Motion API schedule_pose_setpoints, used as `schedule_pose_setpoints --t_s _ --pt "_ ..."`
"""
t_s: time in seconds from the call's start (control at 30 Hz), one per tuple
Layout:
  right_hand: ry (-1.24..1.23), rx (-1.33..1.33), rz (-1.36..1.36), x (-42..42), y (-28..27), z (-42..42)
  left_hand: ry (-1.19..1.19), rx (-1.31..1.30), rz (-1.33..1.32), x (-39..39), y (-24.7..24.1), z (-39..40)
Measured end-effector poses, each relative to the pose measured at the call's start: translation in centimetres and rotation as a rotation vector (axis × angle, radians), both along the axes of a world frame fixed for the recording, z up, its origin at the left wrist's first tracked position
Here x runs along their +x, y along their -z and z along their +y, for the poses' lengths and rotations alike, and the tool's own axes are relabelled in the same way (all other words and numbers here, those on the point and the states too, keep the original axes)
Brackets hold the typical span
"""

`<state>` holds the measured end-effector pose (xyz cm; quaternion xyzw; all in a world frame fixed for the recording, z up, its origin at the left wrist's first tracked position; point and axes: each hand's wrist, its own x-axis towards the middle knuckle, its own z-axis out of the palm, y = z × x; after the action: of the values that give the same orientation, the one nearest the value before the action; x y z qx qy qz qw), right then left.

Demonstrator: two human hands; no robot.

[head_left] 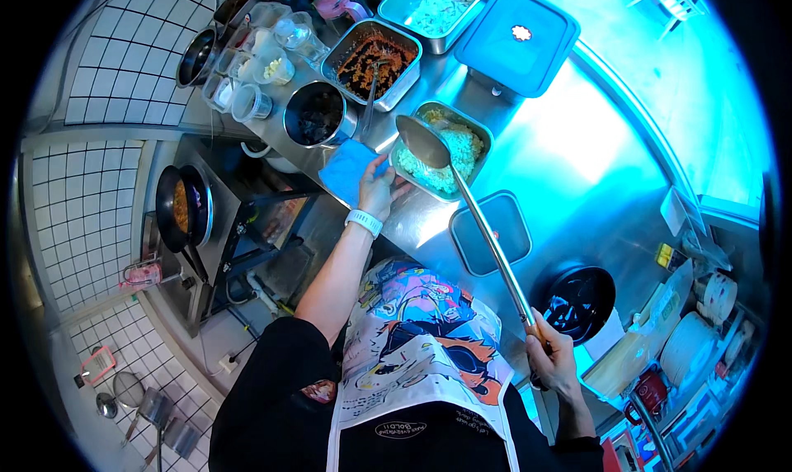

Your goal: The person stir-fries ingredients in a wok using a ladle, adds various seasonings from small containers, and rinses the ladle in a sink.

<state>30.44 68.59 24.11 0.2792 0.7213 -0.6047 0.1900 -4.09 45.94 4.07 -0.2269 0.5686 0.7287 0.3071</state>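
Note:
My right hand (554, 354) grips the wooden end of a long-handled metal ladle (495, 243). The ladle's bowl (424, 143) is over a rectangular metal container (487, 139) holding what looks like cooked rice (461, 153). Whether the bowl touches the rice cannot be told. My left hand (376, 190), with a white band at the wrist, has its fingers spread against the container's near left side. Beside that hand lies a folded blue cloth (349, 170). A rectangular lid (490, 234) rests on the steel counter, partly behind the ladle's handle.
Beyond the rice stand a round pot of dark food (317, 114), a tray of reddish sauce (377, 63) with a utensil, and a blue-lidded container (520, 45). A black bowl (578, 302) sits to the right. At left, a pan of food (179, 206) is on the stove.

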Motion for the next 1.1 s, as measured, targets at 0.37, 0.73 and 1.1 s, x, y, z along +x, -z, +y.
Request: schedule_pose_setpoints --t_s 0.37,0.73,1.1 --pt "-0.223 0.116 -0.054 -1.9 3.3 3.7 -0.019 -0.08 -0.013 -0.6 -0.1 0.5" --pt "-0.223 0.002 0.006 -1.2 5.4 6.5 0.0 -0.117 0.002 -2.5 -2.2 1.1" --pt "-0.02 -0.378 -0.085 -0.8 4.1 7.6 0.048 -0.076 0.038 -2.9 -4.9 2.4"
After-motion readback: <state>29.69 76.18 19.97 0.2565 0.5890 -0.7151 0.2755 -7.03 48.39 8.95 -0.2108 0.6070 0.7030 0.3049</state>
